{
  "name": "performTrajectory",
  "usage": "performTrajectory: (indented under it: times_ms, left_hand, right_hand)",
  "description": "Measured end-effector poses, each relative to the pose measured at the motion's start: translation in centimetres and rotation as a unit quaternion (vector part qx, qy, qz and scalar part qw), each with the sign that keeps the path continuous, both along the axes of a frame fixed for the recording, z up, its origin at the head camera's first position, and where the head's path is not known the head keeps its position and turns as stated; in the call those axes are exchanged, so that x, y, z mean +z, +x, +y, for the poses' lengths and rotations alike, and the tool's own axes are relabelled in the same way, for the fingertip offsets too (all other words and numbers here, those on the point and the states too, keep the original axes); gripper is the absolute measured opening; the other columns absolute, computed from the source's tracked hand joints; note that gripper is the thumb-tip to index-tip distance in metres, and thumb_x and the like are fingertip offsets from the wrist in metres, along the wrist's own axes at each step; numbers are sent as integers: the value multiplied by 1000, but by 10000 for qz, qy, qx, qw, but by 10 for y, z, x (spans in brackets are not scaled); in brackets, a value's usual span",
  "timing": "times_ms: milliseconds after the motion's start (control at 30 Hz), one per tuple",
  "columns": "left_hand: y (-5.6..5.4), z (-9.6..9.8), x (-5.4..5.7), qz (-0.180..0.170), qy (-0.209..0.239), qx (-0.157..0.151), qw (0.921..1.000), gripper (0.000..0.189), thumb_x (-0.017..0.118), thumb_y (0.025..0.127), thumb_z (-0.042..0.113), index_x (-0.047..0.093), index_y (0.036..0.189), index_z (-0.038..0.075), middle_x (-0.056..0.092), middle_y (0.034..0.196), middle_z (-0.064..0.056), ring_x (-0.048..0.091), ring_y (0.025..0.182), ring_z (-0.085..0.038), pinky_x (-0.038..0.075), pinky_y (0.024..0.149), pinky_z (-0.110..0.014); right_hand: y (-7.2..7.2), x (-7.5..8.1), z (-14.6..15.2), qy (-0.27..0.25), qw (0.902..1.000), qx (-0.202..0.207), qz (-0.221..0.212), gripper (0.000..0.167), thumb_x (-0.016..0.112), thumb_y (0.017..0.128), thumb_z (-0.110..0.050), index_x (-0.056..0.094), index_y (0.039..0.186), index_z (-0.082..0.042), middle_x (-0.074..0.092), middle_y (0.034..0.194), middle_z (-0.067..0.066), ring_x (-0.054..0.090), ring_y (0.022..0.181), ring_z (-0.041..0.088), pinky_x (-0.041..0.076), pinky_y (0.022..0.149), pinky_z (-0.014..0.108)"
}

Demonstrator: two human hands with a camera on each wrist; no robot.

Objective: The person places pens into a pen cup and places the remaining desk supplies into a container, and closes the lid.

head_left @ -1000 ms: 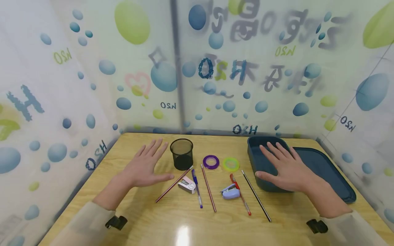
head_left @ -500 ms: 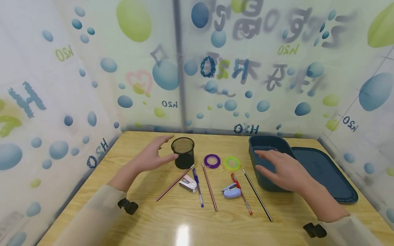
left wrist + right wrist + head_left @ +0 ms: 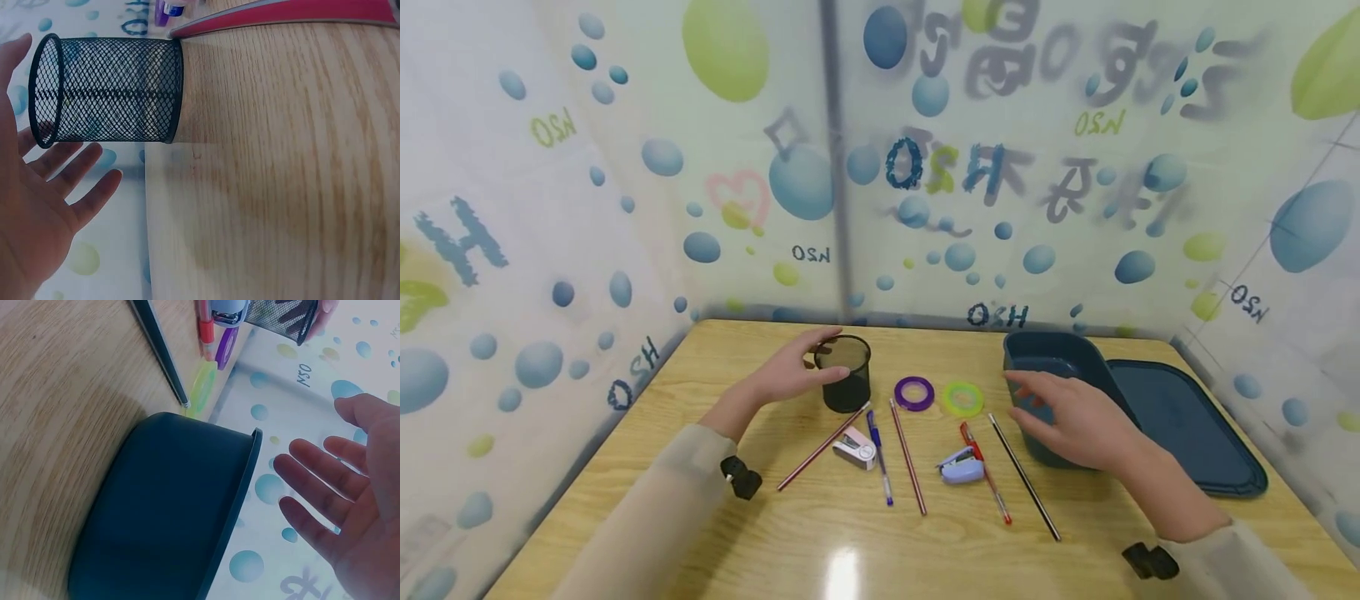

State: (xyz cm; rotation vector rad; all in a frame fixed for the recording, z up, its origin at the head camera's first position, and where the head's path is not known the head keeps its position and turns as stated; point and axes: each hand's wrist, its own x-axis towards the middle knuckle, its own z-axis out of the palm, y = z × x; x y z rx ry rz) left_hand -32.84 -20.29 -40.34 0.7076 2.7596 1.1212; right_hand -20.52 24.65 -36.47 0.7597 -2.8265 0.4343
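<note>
My left hand point(image 3: 786, 373) is beside the black mesh pen holder point(image 3: 847, 392) at the back of the table, with thumb and fingers spread apart near its rim. In the left wrist view a gap shows between the palm and the pen holder point(image 3: 112, 94), which stands upright; whether a fingertip touches it, I cannot tell. My right hand point(image 3: 1078, 421) hovers by the dark blue box point(image 3: 1045, 343), its fingers loosely bent and holding nothing. From the right wrist, that hand point(image 3: 350, 494) appears above the rim of the box point(image 3: 162, 506), apart from it.
Between the hands lie two maroon pencils point(image 3: 908, 458), a pink-white stapler point(image 3: 855, 450), a blue pen point(image 3: 881, 458), a lilac stapler point(image 3: 962, 472), a red pen point(image 3: 992, 483) and a black pencil point(image 3: 1026, 479). Purple point(image 3: 898, 394) and green tape rolls lie behind; a dark lid point(image 3: 1195, 433) lies right.
My left hand has moved right, from spread flat above the table to beside the pen holder. The right hand has shifted slightly left and its fingers have relaxed. The objects have stayed put.
</note>
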Motion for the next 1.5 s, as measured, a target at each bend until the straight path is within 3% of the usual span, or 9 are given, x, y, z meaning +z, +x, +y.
performTrajectory:
  times_ms: [333, 533, 700, 900, 1067, 1300, 1500]
  left_hand:
    - [-3, 1, -3, -168, 81, 35, 9998, 87, 77, 101, 54, 37, 172, 23, 55, 164, -12, 59, 144, -36, 52, 114, -57]
    - [-2, 4, -2, -260, 236, -10, 9994, 85, 79, 100, 53, 40, 170, 24, 59, 160, -11, 58, 145, -36, 52, 114, -58]
    - [-4, 5, -3, -316, 331, 26, 9989, 85, 80, 98, 54, 42, 169, 25, 60, 158, -10, 58, 145, -36, 53, 112, -59]
    - [-4, 6, -4, -406, 440, 47, 9982, 84, 81, 98, 52, 43, 169, 25, 60, 158, -10, 58, 144, -37, 53, 112, -59]
    - [-5, 5, -5, -450, 457, 54, 9979, 82, 82, 98, 49, 44, 168, 26, 60, 157, -10, 59, 144, -37, 52, 114, -59]
    - [-5, 3, -5, -405, 433, 14, 9982, 82, 81, 98, 53, 45, 167, 29, 60, 157, -10, 58, 145, -37, 50, 115, -60]
    - [-7, 3, -7, -430, 473, -9, 9980, 83, 82, 97, 53, 45, 167, 28, 60, 158, -12, 57, 146, -37, 51, 114, -59]
  right_hand:
    - [-8, -1, -12, -100, 9997, 192, -122, 51, 74, 107, -30, 63, 154, -14, 79, 119, -2, 77, 103, 19, 62, 85, 44]
    - [-22, -1, -26, -314, 9964, 423, -659, 46, 70, 109, -30, 64, 153, -15, 79, 121, 0, 76, 107, 18, 62, 88, 43]
    - [-43, -1, -47, -728, 9830, 776, -1495, 36, 69, 110, -30, 72, 143, -16, 79, 120, -1, 74, 108, 16, 62, 92, 40]
    - [-65, -10, -79, -1170, 9528, 951, -2634, 30, 74, 107, -29, 78, 132, -14, 79, 118, -3, 72, 106, 15, 61, 91, 37]
    - [-78, -24, -102, -1117, 9362, 1207, -3105, 25, 78, 104, -24, 81, 125, -11, 78, 111, -3, 69, 101, 12, 59, 91, 33]
    - [-93, -32, -120, -636, 9309, 1452, -3291, 17, 78, 103, -14, 83, 119, -17, 76, 109, -3, 68, 98, 11, 58, 89, 31]
    - [-100, -38, -131, -274, 9261, 1035, -3619, 18, 80, 101, -13, 85, 112, -27, 73, 106, -6, 64, 99, 16, 54, 92, 35]
